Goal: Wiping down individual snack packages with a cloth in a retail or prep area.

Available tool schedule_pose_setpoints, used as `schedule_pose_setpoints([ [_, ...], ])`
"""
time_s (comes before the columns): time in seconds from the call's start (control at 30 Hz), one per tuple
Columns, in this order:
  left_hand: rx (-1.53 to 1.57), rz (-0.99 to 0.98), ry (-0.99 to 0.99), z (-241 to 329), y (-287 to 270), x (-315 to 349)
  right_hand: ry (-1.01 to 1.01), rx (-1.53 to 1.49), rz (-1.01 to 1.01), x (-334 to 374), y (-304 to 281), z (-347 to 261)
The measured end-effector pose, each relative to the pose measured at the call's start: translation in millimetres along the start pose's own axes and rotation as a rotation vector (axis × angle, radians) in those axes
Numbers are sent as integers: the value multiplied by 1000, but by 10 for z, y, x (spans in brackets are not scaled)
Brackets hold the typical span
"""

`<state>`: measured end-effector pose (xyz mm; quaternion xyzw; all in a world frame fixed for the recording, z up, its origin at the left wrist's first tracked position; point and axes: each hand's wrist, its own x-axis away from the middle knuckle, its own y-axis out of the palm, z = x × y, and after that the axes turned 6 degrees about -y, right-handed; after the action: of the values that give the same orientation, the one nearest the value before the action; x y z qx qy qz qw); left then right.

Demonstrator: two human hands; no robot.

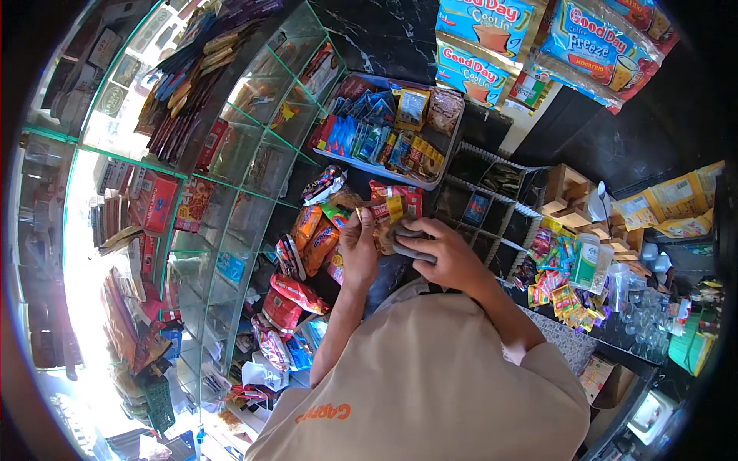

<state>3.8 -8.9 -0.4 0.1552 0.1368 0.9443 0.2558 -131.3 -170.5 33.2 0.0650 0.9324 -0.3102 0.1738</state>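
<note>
In front of my chest my left hand pinches the edge of a small snack packet with a yellow top and a brown lower part. My right hand closes on a dark grey cloth, which is at the packet's right side. Behind the packet lies a red snack packet. Beside my left hand are orange snack packets and a green one, piled together. The cloth hides part of the packet, and my right fingertips are partly covered.
A plastic tray of sachets and packets stands beyond my hands. Glass shelves with goods line the left. Right of me are a divided basket, loose colourful sachets and glasses. Blue sachet strips hang at the upper right.
</note>
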Motion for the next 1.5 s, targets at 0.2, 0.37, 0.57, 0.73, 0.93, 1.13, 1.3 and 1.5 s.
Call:
schedule_pose_setpoints([
  [0.2,-8,13,-85,-123,-3,49,-5,-69,150,-86,-232,52],
  [0.37,161,-148,-193,41,97,131,-39,-8,209,-178,-62,248],
  [0.57,193,-196,-196,28,12,123,25,55,471,-244,-84,356],
  [0.73,284,-130,-255,-14,33,153,-2,56,493,-223,-216,215],
  [0.93,292,-71,-233,38,74,134,13,85,180,-117,-40,176],
  [1.13,303,-50,-210,146,38,54,16,25,57,71,-79,55],
  [1.3,325,-80,-222,-23,-58,70,85,-124,-85,163,-232,154],
  [1.5,361,-76,-252,-25,-85,68,164,-114,-101,182,-523,356],
])
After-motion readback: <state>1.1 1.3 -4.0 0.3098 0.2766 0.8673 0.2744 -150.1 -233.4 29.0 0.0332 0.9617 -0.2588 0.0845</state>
